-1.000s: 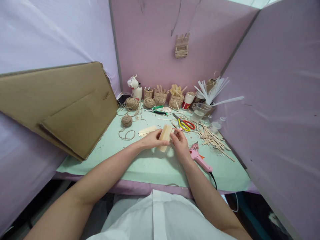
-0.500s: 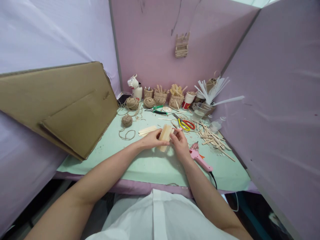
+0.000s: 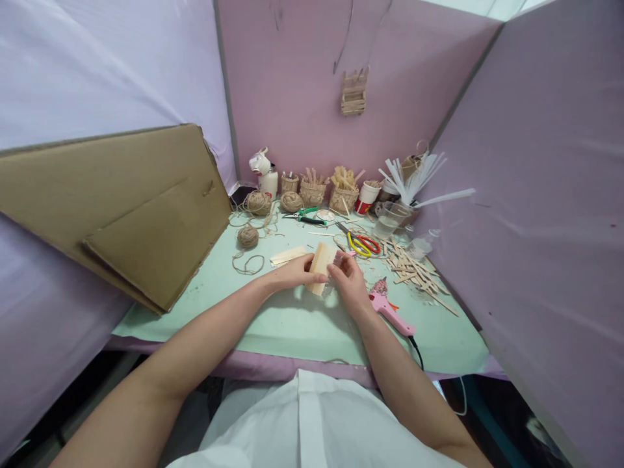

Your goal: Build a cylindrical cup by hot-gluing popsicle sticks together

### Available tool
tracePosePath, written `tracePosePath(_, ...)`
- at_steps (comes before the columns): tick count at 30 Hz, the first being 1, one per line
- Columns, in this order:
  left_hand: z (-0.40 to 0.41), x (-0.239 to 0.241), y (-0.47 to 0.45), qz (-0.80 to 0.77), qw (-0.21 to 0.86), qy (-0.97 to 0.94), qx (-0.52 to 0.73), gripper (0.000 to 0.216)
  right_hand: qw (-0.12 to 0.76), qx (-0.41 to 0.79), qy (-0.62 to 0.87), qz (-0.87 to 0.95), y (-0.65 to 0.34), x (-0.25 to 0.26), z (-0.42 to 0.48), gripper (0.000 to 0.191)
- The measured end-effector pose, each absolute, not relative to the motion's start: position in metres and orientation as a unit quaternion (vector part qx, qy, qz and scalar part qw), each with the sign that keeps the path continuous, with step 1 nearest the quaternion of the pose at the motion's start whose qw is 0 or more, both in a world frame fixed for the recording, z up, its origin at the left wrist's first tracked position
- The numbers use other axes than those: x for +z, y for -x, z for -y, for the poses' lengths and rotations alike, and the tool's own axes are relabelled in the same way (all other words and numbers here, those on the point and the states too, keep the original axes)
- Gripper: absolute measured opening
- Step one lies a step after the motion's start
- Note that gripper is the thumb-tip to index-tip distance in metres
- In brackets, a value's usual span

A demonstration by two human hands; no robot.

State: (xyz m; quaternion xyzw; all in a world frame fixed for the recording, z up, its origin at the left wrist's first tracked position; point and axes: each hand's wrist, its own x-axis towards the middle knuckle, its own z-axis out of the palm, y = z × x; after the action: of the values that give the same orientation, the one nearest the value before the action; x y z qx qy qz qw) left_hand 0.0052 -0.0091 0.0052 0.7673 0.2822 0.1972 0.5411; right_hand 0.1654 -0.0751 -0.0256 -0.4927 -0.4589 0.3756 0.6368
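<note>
Between my hands, above the table, is a small panel of pale wooden craft sticks (image 3: 321,259), tilted and held along its sides. My left hand (image 3: 298,272) grips its left side, thumb across the front. My right hand (image 3: 350,278) pinches its right edge; the fingers behind it are partly hidden. Just past my left hand, loose pale craft sticks (image 3: 288,255) lie on the table. A pink hot glue gun (image 3: 390,311) rests right of my right wrist, its nozzle pointing away from me. Scissors with yellow and red handles (image 3: 359,243) lie beyond my right hand.
Twine balls (image 3: 248,236) and pliers (image 3: 310,220) lie at the back left. Stick-filled baskets (image 3: 344,198), a paper cup (image 3: 367,197) and a plastic cup (image 3: 389,221) line the back. Scattered sticks (image 3: 414,268) spread at right. A cardboard sheet (image 3: 146,214) leans at left.
The stick panel has turned slightly, showing its face more flatly. My right fingers have shifted a little along its right edge, while my left hand stays nearly in place.
</note>
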Motion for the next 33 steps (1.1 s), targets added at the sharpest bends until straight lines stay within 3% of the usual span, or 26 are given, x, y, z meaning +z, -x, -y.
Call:
tracePosePath(26, 0.012, 0.0073, -0.0005, -0.246, 0.51, -0.804, 0.183, 0.07, 0.641, 0.378, 0.514, 0.427, -0.165, -0.0205, 0.0794, 0.04)
tracePosePath(29, 0.0096, 0.0056, -0.0014, -0.251, 0.536, -0.783, 0.188, 0.073, 0.641, 0.387, 0.498, 0.437, -0.1648, -0.0227, 0.0784, 0.044)
tracePosePath(33, 0.0069, 0.0034, -0.0035, -0.265, 0.583, -0.74, 0.205, 0.073, 0.626, 0.372, 0.51, 0.458, -0.1646, -0.0252, 0.0763, 0.063)
